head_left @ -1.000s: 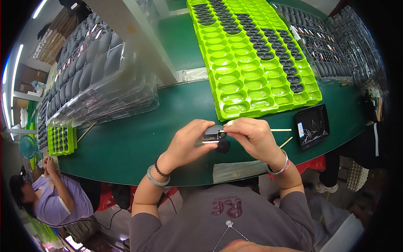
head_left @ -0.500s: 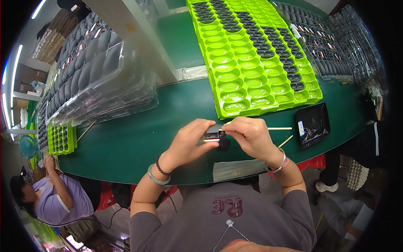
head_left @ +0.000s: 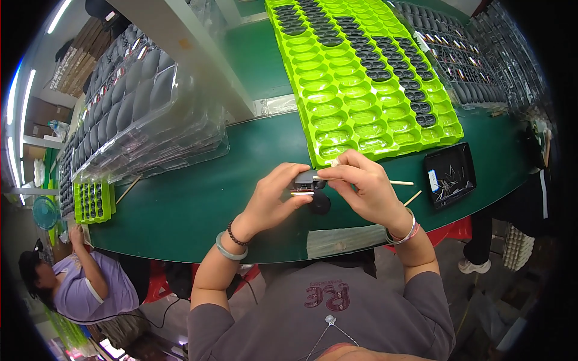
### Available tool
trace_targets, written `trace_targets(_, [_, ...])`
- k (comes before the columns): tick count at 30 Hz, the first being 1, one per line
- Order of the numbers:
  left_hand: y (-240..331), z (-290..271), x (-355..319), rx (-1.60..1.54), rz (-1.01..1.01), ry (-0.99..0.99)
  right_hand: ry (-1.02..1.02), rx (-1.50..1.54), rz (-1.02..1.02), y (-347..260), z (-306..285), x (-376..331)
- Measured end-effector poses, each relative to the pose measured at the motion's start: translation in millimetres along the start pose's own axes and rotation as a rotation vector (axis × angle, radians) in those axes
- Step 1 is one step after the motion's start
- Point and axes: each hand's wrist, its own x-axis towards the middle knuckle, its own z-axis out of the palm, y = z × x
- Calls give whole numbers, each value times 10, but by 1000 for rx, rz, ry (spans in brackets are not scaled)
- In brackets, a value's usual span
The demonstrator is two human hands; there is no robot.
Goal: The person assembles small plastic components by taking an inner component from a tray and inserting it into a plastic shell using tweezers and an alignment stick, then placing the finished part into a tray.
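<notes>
Small dark grey plastic casing (head_left: 307, 180) held just above the near edge of the green counter (head_left: 198, 204), pinched between both hands so it sits steady at chest height. Left hand (head_left: 274, 198) wrapped around its left end, grip clamped on it; right hand (head_left: 364, 192) meeting it from the right, fingertips closed on its right end (likely pressing a small piece in, too fine to tell). One round black part (head_left: 320, 203) lying just below the hands. One shallow black tray of thin pins (head_left: 448, 175) placed right, within easy reach. Two thin wooden sticks (head_left: 406, 189) between tray and right hand. Two lime-green moulded trays (head_left: 337, 90) side by side far ahead, pockets partly filled with dark parts. One stack of clear blister trays (head_left: 144, 114) at far left.
</notes>
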Motion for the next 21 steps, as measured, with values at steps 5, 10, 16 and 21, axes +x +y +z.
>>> trace_targets(5, [17, -21, -9, -98, -104, 8, -15, -117, -38, 22, -8, -33])
trace_targets(10, [47, -11, 8, -32, -58, 14, -25, -160, -68, 9, -25, -36])
trace_targets(16, [20, 26, -1, 21, -8, 13, -69, -205, -70, 29, -56, -55])
trace_targets(21, [-13, 70, -35, -152, -92, -15, -146, -263, -16, -16, -67, -63])
